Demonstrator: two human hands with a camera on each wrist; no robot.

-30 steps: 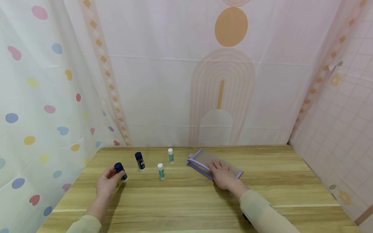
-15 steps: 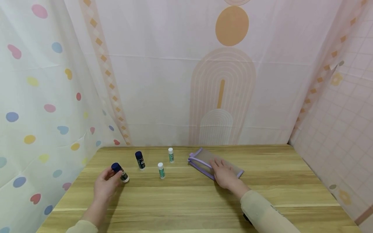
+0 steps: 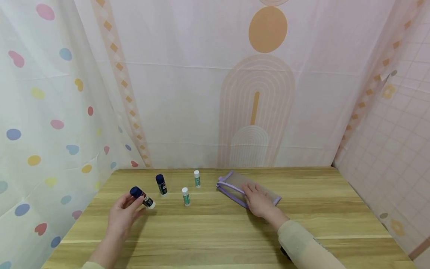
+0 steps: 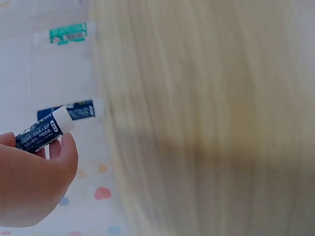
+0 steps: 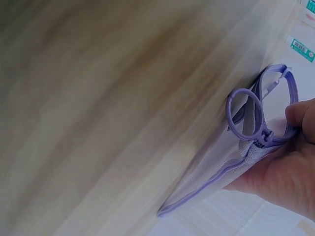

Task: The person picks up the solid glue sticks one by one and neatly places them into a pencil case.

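Left hand [image 3: 121,216]'s grip is pinching a navy-capped cylindrical tube with a white end [image 3: 147,201], tilted over the wood-grain table [image 3: 201,239]. Right hand [image 3: 258,203]'s grip is on the mouth of a purple-trimmed translucent mesh pouch [image 3: 237,181] lying there. 1 matching navy-capped tube [image 3: 162,185] and 2 white-capped green-labelled tubes [image 3: 186,197] stand upright between.

A navy-capped, white-based tube [image 3: 145,199] tilts, cap leftward, well left of a gaping, purple-edged mesh pouch [image 3: 238,182].
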